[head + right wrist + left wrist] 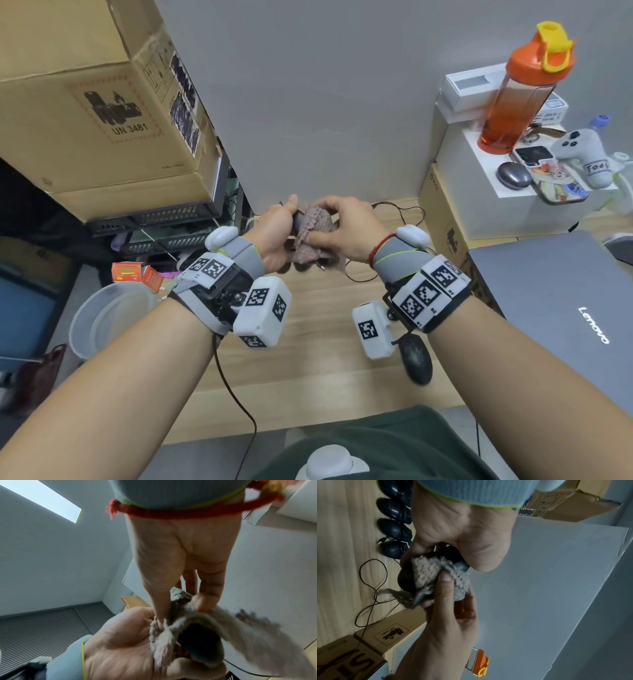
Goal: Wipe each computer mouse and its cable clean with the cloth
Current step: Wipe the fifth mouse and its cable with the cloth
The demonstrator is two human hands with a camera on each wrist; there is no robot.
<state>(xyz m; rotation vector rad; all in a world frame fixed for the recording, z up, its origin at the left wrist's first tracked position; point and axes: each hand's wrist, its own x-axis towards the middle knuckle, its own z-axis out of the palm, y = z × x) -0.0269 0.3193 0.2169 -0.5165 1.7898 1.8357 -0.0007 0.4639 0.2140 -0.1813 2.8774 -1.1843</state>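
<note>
The left hand held a black mouse in the air above the far part of the desk, its fingers and thumb curled round the body. The right hand pinched the cloth between thumb and fingers and pressed it over the mouse, so most of the shell was covered.

To do this step well, I think the left hand should turn the mouse a little between strokes, so the cloth reaches the sides and the underside and not only the top. The grip should stay firm, because a smooth shell can slip inside soft fabric. The cable hung from the hands and lay in loops on the desk to the right; it should be drawn through the folded cloth afterwards, slowly, so the plug does not whip.

The room was narrow. A stack of boxes stood close on the left, a wall behind, and a laptop lay near on the right. Another mouse lay under the right wrist, near the front edge. Four more mice lay in a row below the left hand; whether those were already wiped was not clear from these views. The open desk between the arms was the best place to put things down.
</note>
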